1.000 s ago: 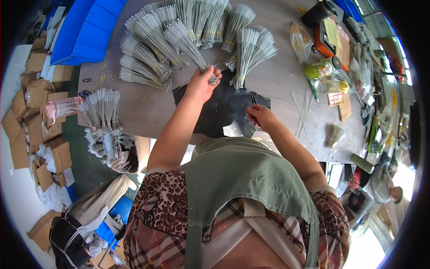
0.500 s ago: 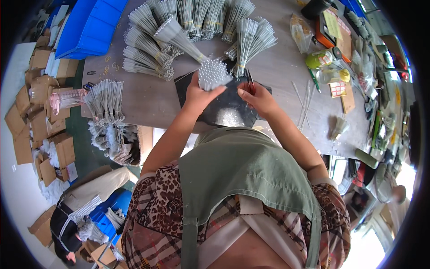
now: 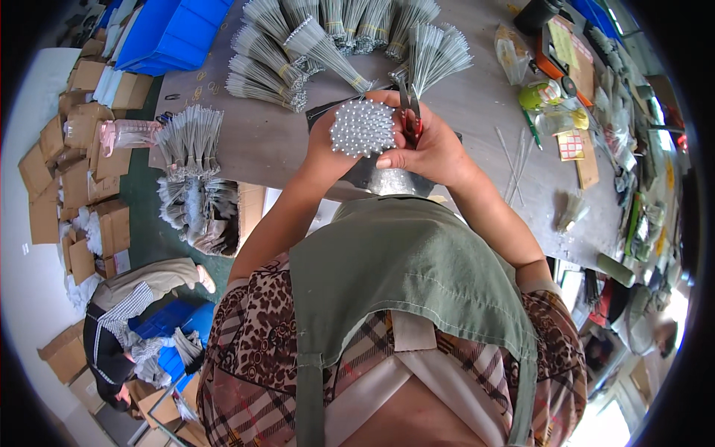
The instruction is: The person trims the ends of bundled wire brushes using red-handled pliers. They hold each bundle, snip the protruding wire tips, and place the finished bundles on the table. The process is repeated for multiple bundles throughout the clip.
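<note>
My left hand is wrapped around a bundle of thin grey rods, whose round pale tips face up toward me. Close against its right side, my right hand holds small red-handled snips, with the dark jaws pointing away from me. The right thumb lies near the lower edge of the rod tips. Fingers behind the bundle are partly hidden. Beneath both hands lies a black mat with a shiny, worn patch.
Several tied rod bundles fan out at the table's far side; more stand at its left edge. A blue bin is at far left. Loose rods, a bottle and a green pen lie right. Another person bends at lower left.
My hands have come together: the right hand with the snips moved left to the bundle. The bundle's tips now face up more directly. The whole view has shifted slightly.
</note>
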A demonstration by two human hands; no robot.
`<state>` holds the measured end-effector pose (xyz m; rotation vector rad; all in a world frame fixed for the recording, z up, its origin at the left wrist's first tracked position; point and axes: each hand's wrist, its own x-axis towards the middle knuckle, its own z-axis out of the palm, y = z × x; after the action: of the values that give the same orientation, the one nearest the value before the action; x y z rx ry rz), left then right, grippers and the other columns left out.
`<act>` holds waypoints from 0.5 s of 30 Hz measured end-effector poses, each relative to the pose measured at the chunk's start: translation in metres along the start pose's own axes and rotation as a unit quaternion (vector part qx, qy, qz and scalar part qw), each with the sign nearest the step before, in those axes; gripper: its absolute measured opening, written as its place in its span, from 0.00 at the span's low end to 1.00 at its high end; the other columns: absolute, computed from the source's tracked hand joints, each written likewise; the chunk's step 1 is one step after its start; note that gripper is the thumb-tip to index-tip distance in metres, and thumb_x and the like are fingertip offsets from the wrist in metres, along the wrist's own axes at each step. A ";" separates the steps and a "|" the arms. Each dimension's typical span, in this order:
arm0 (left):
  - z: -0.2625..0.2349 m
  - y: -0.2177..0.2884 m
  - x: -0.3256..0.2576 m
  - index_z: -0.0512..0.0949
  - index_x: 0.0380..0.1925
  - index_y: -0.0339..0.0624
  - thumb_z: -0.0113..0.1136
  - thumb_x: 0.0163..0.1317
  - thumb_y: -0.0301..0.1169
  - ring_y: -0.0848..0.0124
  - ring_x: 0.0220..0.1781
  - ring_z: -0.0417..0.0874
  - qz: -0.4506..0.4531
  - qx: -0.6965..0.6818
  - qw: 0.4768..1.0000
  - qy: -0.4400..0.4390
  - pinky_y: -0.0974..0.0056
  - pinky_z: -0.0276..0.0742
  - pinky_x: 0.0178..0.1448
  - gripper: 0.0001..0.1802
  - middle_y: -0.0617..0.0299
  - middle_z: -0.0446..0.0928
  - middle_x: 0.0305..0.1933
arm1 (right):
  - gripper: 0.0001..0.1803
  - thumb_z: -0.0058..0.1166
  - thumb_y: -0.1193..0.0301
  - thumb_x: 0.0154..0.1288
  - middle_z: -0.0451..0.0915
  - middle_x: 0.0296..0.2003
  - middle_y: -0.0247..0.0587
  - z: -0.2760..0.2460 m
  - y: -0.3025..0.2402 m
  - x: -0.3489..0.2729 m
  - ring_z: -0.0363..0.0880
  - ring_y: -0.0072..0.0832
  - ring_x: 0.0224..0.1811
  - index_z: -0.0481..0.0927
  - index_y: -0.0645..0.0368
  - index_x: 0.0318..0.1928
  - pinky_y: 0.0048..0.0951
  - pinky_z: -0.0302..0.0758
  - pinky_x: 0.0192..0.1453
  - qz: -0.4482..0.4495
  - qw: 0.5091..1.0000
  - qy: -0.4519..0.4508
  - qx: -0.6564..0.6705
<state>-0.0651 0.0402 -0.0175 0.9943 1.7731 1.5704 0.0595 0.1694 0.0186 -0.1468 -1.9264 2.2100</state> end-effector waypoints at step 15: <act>0.007 0.019 -0.009 0.75 0.39 0.40 0.66 0.43 0.26 0.69 0.38 0.80 0.022 0.148 0.988 0.044 0.67 0.73 0.44 0.19 0.58 0.79 0.37 | 0.32 0.62 0.65 0.54 0.62 0.24 0.23 0.001 -0.010 -0.026 0.60 0.13 0.27 0.65 0.60 0.58 0.15 0.61 0.33 -0.039 0.998 0.047 -0.017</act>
<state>-0.0513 0.0381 -0.0008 1.1229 2.1028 1.4216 0.0860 0.1641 0.0271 -0.1737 -1.8880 2.0825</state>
